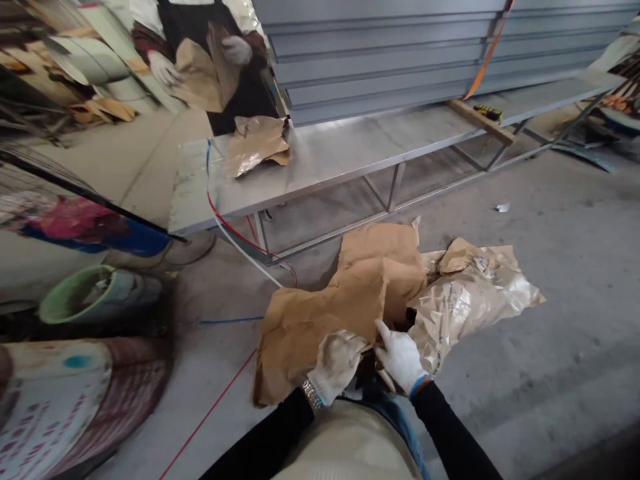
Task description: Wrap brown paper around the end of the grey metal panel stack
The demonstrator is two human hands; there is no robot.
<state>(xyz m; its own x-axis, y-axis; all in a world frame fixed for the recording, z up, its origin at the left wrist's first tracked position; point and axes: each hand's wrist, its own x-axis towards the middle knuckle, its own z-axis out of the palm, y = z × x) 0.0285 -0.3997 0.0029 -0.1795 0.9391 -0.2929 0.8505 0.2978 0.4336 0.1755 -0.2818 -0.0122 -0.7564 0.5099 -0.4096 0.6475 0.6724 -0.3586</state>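
Observation:
A large sheet of brown kraft paper (320, 320), creased and bent, spreads in front of my body just above the concrete floor. My left hand (337, 363), in a white work glove, has its fingers curled over the paper's near edge. On the right, my gloved right hand (400, 357) grips the same edge, with its index finger pointing up along the paper. Touching the paper's right side is a crumpled brown wrapping with a shiny plastic film (467, 300). Whatever lies beneath the sheet is hidden.
A long metal bench (350, 147) carries stacked grey panels (400, 53) and a crumpled paper piece (260, 143). Behind it a co-worker (200, 60) in white gloves holds brown paper. A drum (80, 400), a green bucket (100, 293) and loose straps (215, 407) are at left.

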